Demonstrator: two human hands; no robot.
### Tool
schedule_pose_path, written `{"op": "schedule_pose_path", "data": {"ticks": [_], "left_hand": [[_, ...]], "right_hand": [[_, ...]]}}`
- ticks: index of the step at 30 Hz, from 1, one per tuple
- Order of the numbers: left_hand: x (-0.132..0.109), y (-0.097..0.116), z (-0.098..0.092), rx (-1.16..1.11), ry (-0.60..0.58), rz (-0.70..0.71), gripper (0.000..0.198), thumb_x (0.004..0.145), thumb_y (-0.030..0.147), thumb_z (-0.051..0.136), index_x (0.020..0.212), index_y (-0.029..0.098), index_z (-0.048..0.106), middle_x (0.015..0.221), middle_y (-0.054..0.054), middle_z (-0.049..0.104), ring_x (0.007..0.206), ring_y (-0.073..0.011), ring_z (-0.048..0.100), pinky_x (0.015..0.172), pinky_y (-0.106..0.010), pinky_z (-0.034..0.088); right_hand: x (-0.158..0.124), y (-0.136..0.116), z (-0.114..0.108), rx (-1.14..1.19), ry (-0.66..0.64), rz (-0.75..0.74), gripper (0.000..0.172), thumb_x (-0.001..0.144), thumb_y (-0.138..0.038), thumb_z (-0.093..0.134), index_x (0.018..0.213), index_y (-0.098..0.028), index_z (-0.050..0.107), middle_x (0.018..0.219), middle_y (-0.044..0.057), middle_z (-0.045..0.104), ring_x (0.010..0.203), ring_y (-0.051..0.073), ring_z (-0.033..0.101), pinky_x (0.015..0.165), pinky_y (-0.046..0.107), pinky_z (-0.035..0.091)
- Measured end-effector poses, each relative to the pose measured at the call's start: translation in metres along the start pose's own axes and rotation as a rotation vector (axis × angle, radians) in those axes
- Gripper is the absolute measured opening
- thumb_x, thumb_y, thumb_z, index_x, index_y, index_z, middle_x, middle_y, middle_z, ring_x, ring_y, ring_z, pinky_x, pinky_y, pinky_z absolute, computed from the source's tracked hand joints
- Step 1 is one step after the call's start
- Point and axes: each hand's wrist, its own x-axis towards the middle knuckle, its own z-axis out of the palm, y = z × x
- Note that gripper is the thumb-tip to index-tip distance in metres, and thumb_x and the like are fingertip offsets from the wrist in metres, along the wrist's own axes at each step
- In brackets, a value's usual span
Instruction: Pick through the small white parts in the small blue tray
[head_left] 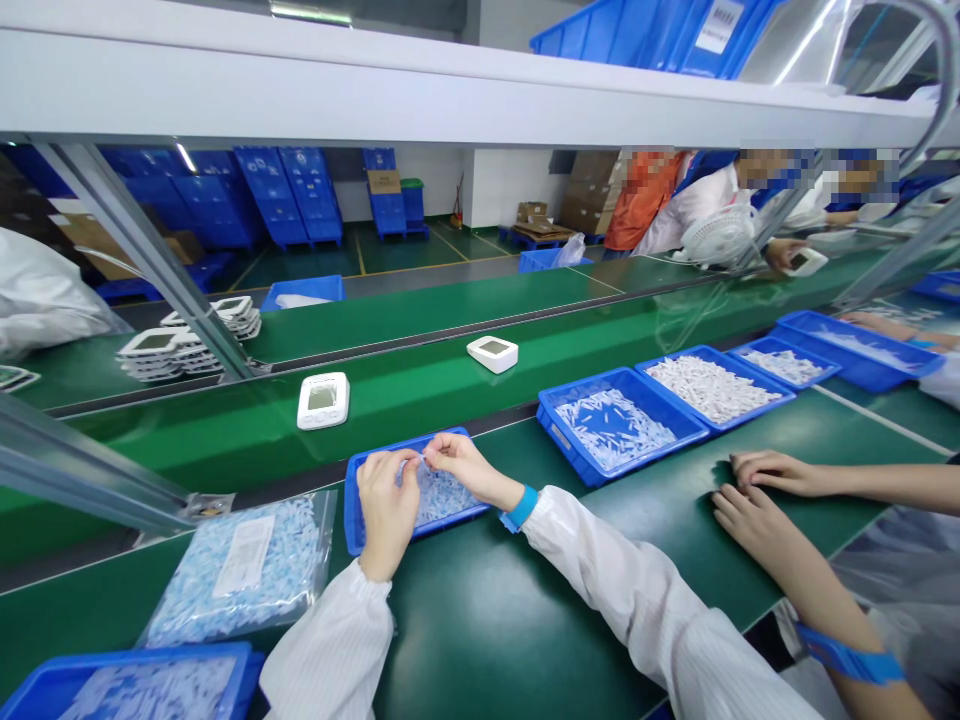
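Note:
My left hand (388, 505) and my right hand (466, 465) meet over a small blue tray (347, 520) of tiny pale pieces. Both sets of fingertips are pinched close together above the tray's left part. Whatever lies between them is too small to make out. A blue band circles my right wrist. To the left of the tray, a clear plastic bag (289, 570) full of light blue pieces lies on the green bench. Behind the tray, a white device with a grey screen (324, 401) rests on the green belt, and a second white device (493, 353) lies farther right.
Blue trays (551, 425) of white pieces line the bench on the right. Another blue tray (244, 665) sits at bottom left. A co-worker's hands (772, 510) rest on the bench at right. A white shelf beam (450, 95) crosses overhead; a metal post (142, 250) stands at left.

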Motion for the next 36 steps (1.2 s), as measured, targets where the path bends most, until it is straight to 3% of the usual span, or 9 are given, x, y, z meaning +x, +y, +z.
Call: {"op": "schedule_pose_path", "data": {"ticks": [10, 15, 19, 25, 31, 36], "left_hand": [[-0.001, -0.001, 0.002, -0.033, -0.011, 0.018, 0.015, 0.084, 0.024, 0.052, 0.077, 0.021, 0.064, 0.077, -0.002, 0.065, 0.079, -0.0188, 0.056, 0.077, -0.034, 0.039], [-0.001, -0.001, 0.002, -0.038, -0.024, 0.032, 0.014, 0.084, 0.023, 0.052, 0.077, 0.021, 0.064, 0.077, -0.002, 0.066, 0.078, -0.0185, 0.057, 0.076, -0.033, 0.04], [-0.002, -0.002, 0.003, -0.031, -0.012, 0.033, 0.013, 0.082, 0.021, 0.054, 0.073, 0.021, 0.064, 0.074, -0.002, 0.065, 0.077, -0.0184, 0.057, 0.076, -0.033, 0.041], [-0.005, 0.001, 0.005, -0.035, 0.035, 0.032, 0.012, 0.078, 0.018, 0.057, 0.067, 0.021, 0.062, 0.068, -0.001, 0.064, 0.072, -0.0178, 0.057, 0.074, -0.033, 0.042], [-0.006, 0.005, 0.005, -0.064, 0.095, 0.014, 0.013, 0.079, 0.018, 0.056, 0.069, 0.021, 0.062, 0.07, -0.001, 0.066, 0.074, -0.0173, 0.059, 0.075, -0.031, 0.044], [-0.005, 0.002, 0.005, -0.084, 0.06, -0.056, 0.011, 0.08, 0.021, 0.055, 0.072, 0.021, 0.064, 0.073, -0.001, 0.067, 0.075, -0.0172, 0.06, 0.075, -0.031, 0.045]], "right_hand": [[0.001, 0.002, -0.003, 0.073, -0.065, 0.034, 0.033, 0.066, -0.042, 0.076, 0.071, -0.014, 0.059, 0.064, -0.003, 0.058, 0.058, 0.008, 0.05, 0.06, 0.023, 0.037], [0.001, 0.003, -0.003, -0.007, -0.06, 0.004, 0.035, 0.068, -0.046, 0.073, 0.072, -0.015, 0.056, 0.064, -0.003, 0.055, 0.058, 0.009, 0.048, 0.06, 0.024, 0.038], [-0.002, 0.003, 0.0, -0.249, 0.02, -0.148, 0.03, 0.077, -0.045, 0.064, 0.07, -0.017, 0.052, 0.065, -0.002, 0.052, 0.061, 0.011, 0.047, 0.06, 0.025, 0.038], [-0.015, -0.005, 0.01, -0.695, 0.115, -0.483, 0.018, 0.089, -0.024, 0.046, 0.073, -0.019, 0.049, 0.077, 0.002, 0.055, 0.076, 0.015, 0.051, 0.072, 0.03, 0.041], [-0.021, -0.006, 0.012, -0.712, 0.117, -0.618, 0.017, 0.091, -0.024, 0.046, 0.075, -0.019, 0.049, 0.08, 0.004, 0.056, 0.078, 0.016, 0.052, 0.073, 0.031, 0.043], [-0.021, -0.005, 0.011, -0.724, 0.078, -0.654, 0.017, 0.091, -0.024, 0.047, 0.076, -0.019, 0.05, 0.079, 0.004, 0.056, 0.079, 0.016, 0.052, 0.073, 0.031, 0.043]]}}
